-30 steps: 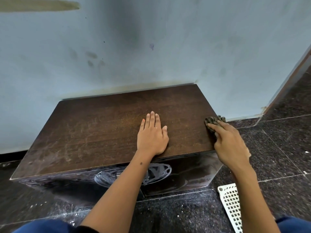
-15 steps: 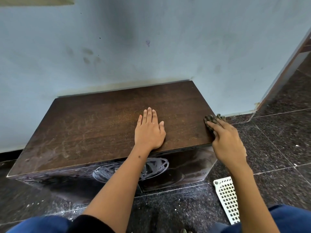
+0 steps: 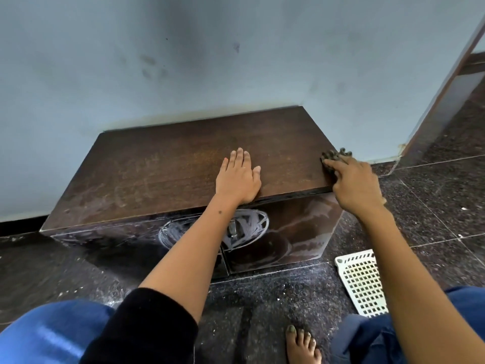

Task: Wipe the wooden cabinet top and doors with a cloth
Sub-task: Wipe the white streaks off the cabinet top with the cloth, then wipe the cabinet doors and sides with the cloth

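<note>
Low wooden cabinet (image 3: 170, 174) sits on the floor, its back edge flush against the pale blue wall (image 3: 236, 61). Top is dark brown wood grain, dull, with pale dusty smears and scratch-like streaks heaviest toward the left and front-left corner; the centre shows a warmer, browner patch. Long axis runs left to right along the wall; short axis points out from the wall toward the person. Front doors (image 3: 288, 232) are glossy dark, marked with whitish swirled wipe marks around the middle seam, where a small metal latch shows. Cloth (image 3: 333, 156), dark, nubbly, bunched up, sits at the right edge of the cabinet top, near the front right corner, partly hanging past the edge. Right hand (image 3: 354, 182) grips the cloth, fingers curled over it and index finger lying along the top edge. Left hand (image 3: 237, 177) lies flat on the top near the front edge, fingers straight and close together, thumb out to the side, holding nothing. Person crouches facing the cabinet, blue trousers, black sleeve pushed up the left arm, one bare foot (image 3: 301, 345) on the dark speckled stone floor (image 3: 433, 206). A white perforated plastic tray (image 3: 362, 282) lies on the floor just right of the cabinet front.
</note>
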{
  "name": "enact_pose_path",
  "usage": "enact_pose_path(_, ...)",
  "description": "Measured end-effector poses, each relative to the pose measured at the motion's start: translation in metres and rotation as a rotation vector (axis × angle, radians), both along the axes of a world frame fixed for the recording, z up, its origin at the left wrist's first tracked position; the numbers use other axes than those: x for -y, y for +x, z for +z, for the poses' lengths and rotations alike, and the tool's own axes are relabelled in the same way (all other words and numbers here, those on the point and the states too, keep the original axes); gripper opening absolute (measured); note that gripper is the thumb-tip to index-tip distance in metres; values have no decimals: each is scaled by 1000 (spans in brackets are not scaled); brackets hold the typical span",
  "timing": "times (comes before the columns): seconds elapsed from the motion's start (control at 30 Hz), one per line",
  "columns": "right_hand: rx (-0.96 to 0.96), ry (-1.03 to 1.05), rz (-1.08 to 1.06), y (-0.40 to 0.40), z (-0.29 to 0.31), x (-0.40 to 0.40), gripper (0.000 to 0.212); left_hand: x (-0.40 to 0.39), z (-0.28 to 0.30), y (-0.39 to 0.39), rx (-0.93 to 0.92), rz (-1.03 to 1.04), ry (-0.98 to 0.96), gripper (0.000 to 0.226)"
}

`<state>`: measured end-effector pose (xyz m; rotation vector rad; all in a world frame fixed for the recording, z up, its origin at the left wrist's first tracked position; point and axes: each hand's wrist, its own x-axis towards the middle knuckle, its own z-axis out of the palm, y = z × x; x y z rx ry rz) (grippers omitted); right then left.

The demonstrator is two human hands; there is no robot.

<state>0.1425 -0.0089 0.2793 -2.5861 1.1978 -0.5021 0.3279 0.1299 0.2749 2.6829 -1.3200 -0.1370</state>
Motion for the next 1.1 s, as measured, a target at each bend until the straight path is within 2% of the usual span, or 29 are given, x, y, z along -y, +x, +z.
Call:
enact_pose_path(0.17,1,-68,-17,-18,-5,-12,50,-49,-2,-11,28,-78,4,60)
enact_pose_path(0.4,-71,-155,-76,-1,-3,-18,51,-122,-12,-19,125,-56,2,59)
enact_pose_path(0.63,107,-83,-149,13,-18,-87,61,-154,-18,-25,157,-44,-45,58)
enact_pose_path(0.87,276,-236,177,58,-51,-159,65,-171,-17,-25,149,-68,-91,55)
enact_pose_path(0.97,451,-306,213,47,-76,-147,60,-174,-18,-24,149,-39,-115,55)
enact_pose_path(1.1,720,-250,84,40,-99,-131,44,-182,-22,-23,163,7,-147,57)
